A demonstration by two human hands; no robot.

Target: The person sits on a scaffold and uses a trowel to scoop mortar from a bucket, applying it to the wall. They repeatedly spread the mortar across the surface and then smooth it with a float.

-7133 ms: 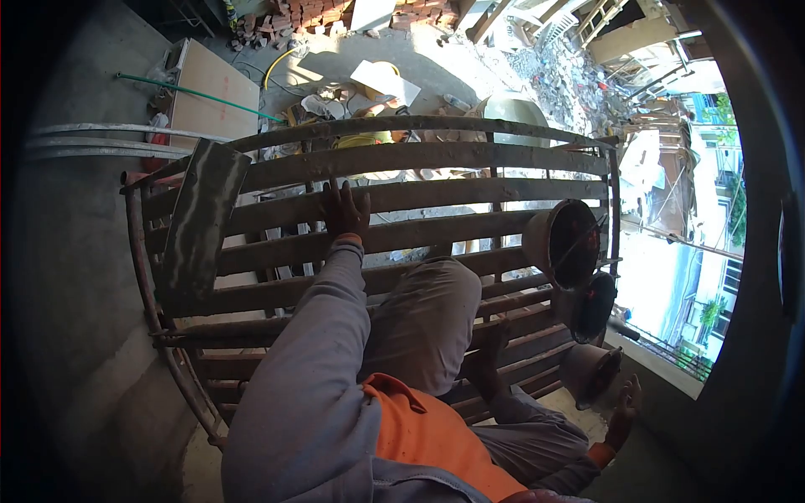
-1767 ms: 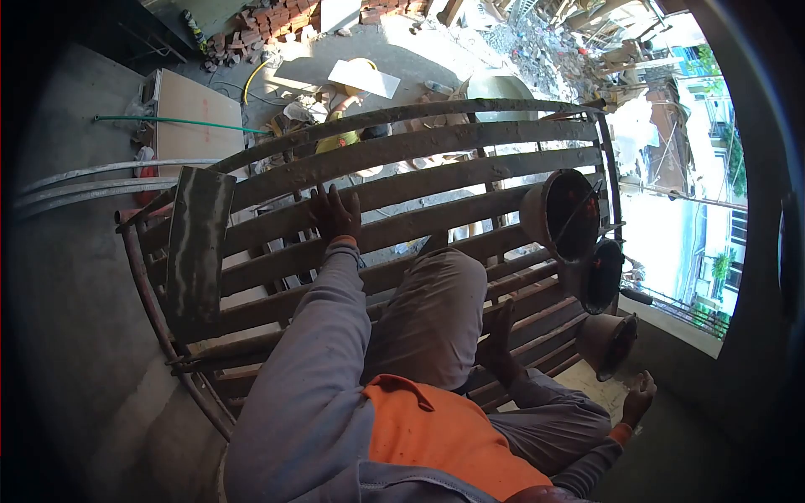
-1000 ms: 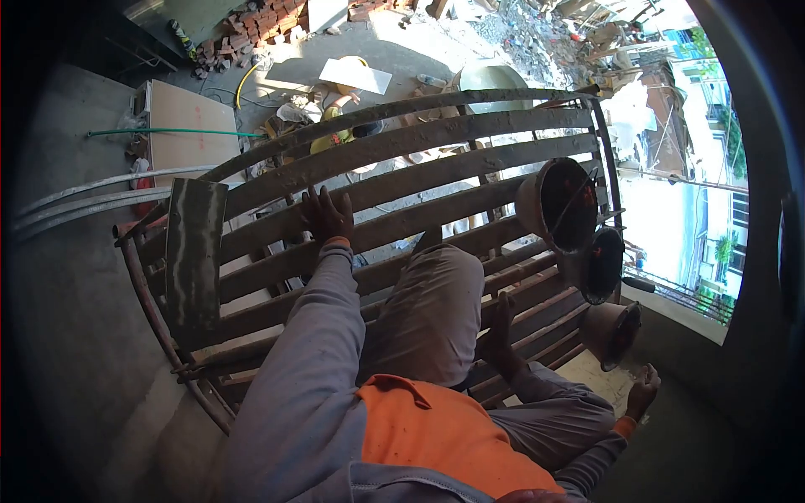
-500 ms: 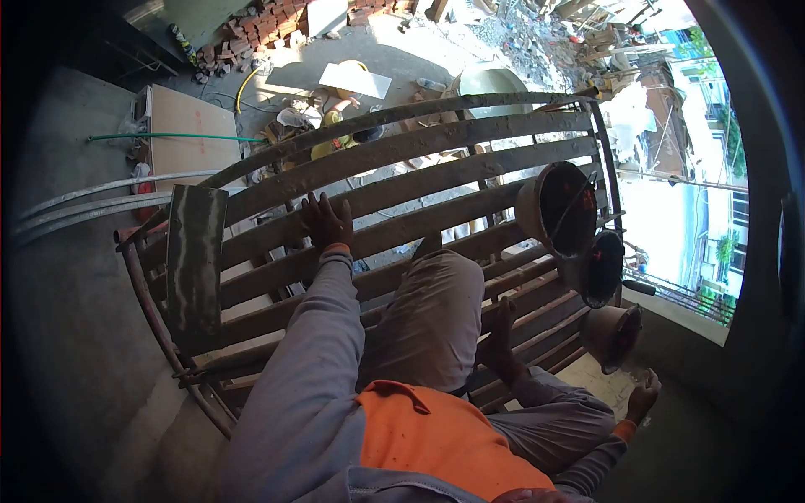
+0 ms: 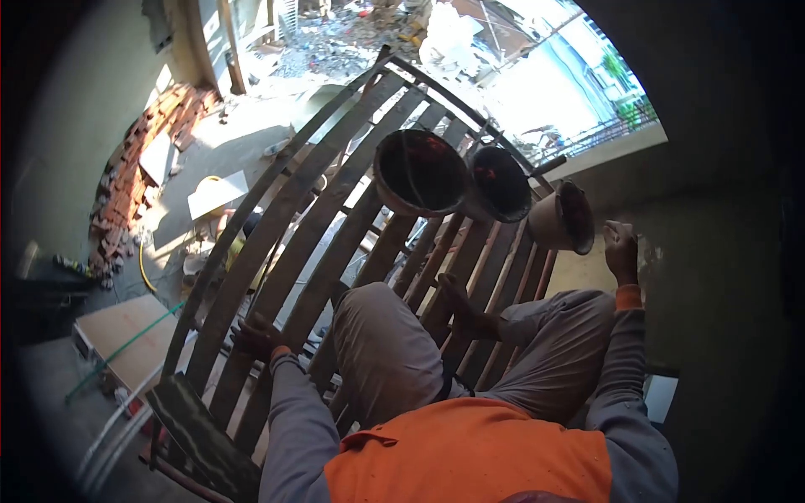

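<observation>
Orange shirt (image 5: 470, 453) fills the nearest part of the view, above grey trousers (image 5: 390, 335) with both knees bent on a slatted platform (image 5: 333, 201). At lower left, a dark streaked board (image 5: 201, 432) lies across the slat ends. The left hand (image 5: 257, 337) rests on a slat near it, fingers parted and loosely open, with no object gripped. The right hand (image 5: 620, 251) is raised near the wall (image 5: 713, 277), its fingers curled in; whether it pinches anything small cannot be told. Just beside it, apart from the fingers, is the last of three buckets (image 5: 419, 173) set in a row on the platform beyond a bare foot (image 5: 457, 295); dark insides show, with reddish patches. Below, past the left edge, are a pale panel (image 5: 122, 329), a green rod (image 5: 126, 348) and curved pipes (image 5: 126, 427). Farther off are piled bricks (image 5: 126, 197), and farthest, bright rubble (image 5: 335, 46).
</observation>
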